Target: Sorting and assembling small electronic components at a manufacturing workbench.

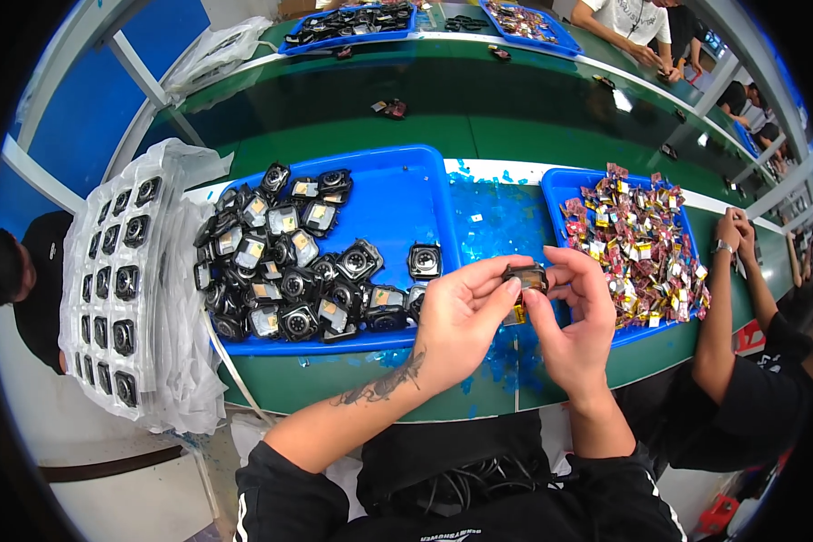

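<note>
My left hand and my right hand meet over the front edge of the green bench, both pinching one small black square watch-like case with a yellow piece under it. Fingers of both hands wrap its sides. Just left of my hands stands a blue tray holding several more black cases, some face up with round sensors showing. To the right, a second blue tray is heaped with several small pink, yellow and white parts.
A stack of clear blister sheets filled with black cases lies at the far left. Scraps of blue film litter the bench between the trays. A person's arm rests at the right. More blue trays and people sit across the bench.
</note>
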Demonstrator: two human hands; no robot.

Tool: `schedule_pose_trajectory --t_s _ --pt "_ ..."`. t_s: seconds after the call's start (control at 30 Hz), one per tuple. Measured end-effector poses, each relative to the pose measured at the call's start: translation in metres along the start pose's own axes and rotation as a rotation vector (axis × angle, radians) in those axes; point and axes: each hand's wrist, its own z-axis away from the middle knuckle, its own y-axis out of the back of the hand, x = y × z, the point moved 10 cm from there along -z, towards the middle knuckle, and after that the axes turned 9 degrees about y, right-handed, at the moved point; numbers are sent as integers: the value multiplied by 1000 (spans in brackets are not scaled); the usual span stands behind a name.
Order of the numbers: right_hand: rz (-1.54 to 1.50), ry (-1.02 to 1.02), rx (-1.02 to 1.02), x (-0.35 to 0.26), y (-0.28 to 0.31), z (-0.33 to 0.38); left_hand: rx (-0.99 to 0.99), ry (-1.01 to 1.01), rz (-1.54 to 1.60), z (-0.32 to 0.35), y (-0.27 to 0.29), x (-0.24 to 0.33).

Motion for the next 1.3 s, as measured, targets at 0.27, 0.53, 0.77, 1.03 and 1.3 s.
schedule_pose_trajectory --t_s 0.27,0.53,0.77,1.03,1.3 --pt "29 63 3 -14 -2 -6 0 -41 99 -1 6 -4" --pt "51 10 -148 -10 -16 -21 37 -13 119 -2 19 -3" --pt "-54 -270 -332 51 -28 -131 309 -289 -81 17 37 51" --pt "299 -470 -372 204 -45 -183 88 -899 -495 143 -6 175" --pt "516 -205 -264 162 -24 -184 1 -1078 -921 230 -40 214"
